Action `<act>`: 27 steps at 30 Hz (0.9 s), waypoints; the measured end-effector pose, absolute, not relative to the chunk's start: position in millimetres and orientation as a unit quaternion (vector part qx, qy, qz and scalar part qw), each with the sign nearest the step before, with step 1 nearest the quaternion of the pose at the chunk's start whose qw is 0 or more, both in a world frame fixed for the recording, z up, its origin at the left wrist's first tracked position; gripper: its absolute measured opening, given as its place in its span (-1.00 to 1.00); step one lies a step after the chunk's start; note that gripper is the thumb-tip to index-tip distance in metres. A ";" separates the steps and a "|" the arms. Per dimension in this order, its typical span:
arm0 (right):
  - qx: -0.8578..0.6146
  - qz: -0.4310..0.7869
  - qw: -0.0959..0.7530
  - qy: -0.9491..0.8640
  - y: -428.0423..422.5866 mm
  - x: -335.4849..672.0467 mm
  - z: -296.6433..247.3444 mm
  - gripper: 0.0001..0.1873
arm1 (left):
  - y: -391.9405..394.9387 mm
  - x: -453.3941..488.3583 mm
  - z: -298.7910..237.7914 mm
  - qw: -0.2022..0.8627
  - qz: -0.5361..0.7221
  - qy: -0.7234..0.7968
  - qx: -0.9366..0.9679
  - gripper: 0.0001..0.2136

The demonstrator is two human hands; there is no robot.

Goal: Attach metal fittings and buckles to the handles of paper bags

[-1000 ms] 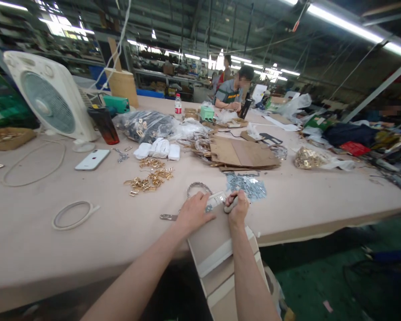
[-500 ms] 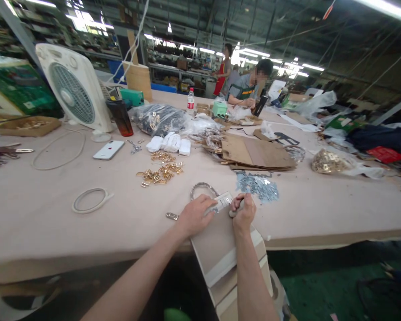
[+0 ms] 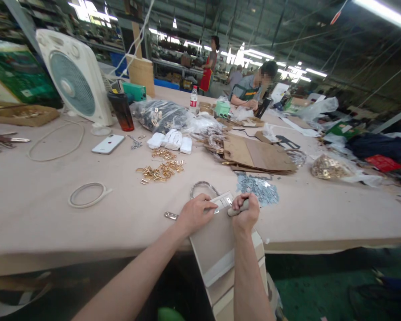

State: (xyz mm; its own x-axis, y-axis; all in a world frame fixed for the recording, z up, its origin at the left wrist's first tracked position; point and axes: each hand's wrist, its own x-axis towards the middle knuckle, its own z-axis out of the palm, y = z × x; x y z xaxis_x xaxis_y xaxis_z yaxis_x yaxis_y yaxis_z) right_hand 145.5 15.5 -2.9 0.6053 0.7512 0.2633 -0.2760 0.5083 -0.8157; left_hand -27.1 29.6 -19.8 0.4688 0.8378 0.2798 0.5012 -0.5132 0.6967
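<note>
Right hand (image 3: 245, 215): fingers curled, gripping a pale rounded tool handle (image 3: 238, 208), tip hidden. Left hand (image 3: 197, 214): spread flat, pressing a beige board panel (image 3: 214, 245), lower centre of frame, overhanging the near edge of the worktable (image 3: 36, 209).

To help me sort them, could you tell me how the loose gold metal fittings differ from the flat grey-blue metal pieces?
The gold metal fittings are bright and chunky; the grey-blue metal pieces are duller and flatter. The gold fittings form two small heaps, the grey-blue pieces one spread patch. The grey-blue pieces lie just beyond the right hand; the gold fittings lie farther left. Both lie loose on the pale table.
</note>
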 end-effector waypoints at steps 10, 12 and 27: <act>-0.308 0.295 0.838 -0.341 14.1 112.3 -4.5 -0.61 | 39.9 -28.8 -28.7 0.279 0.344 0.388 0.808 -0.76; -0.303 0.281 0.841 -0.348 14.6 109.8 -5.8 -0.61 | 42.9 -28.7 -30.0 0.281 0.348 0.386 0.807 -0.76; -0.317 0.220 0.828 -0.407 18.3 101.1 -14.2 -0.63 | 43.6 -28.7 -32.4 0.276 0.364 0.384 0.802 -0.77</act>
State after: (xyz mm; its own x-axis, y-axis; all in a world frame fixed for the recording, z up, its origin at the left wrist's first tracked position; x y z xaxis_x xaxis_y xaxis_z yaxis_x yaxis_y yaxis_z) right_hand 101.1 18.3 -14.2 0.5715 0.6233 0.5337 -0.1065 0.7013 -0.7049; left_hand -28.7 43.6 -32.4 0.4395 0.8172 0.3728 0.4153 -0.5529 0.7224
